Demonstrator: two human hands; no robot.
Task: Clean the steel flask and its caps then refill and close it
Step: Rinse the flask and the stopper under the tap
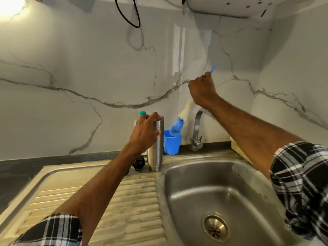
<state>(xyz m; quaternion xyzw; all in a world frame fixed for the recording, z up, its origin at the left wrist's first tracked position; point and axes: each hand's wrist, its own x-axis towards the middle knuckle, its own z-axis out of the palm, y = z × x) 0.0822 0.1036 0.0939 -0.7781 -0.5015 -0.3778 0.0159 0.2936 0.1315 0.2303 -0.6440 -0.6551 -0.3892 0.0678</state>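
The steel flask (156,144) stands upright at the back edge of the sink unit, on the rim between the ribbed drainboard (124,201) and the basin (230,178). The left hand (145,132) grips it round the top with fingers curled over its mouth, so I cannot tell whether it is capped. A black cap (138,163) sits just beside the flask's base on the drainboard side, partly behind the left forearm. A teal bottle top (142,113) shows behind that hand.

Just right of the flask a blue cup (171,146) stands against the marble wall, with the tap (197,128) near it at the basin's back edge. The right hand (202,89) is up before the wall, its fist closed round the blue handle of a bottle brush (177,124) — the cream and blue head hangs down to the cup's mouth, blurred. A yellowish thing (236,145) lies at the back right corner, mostly hidden by the right arm.
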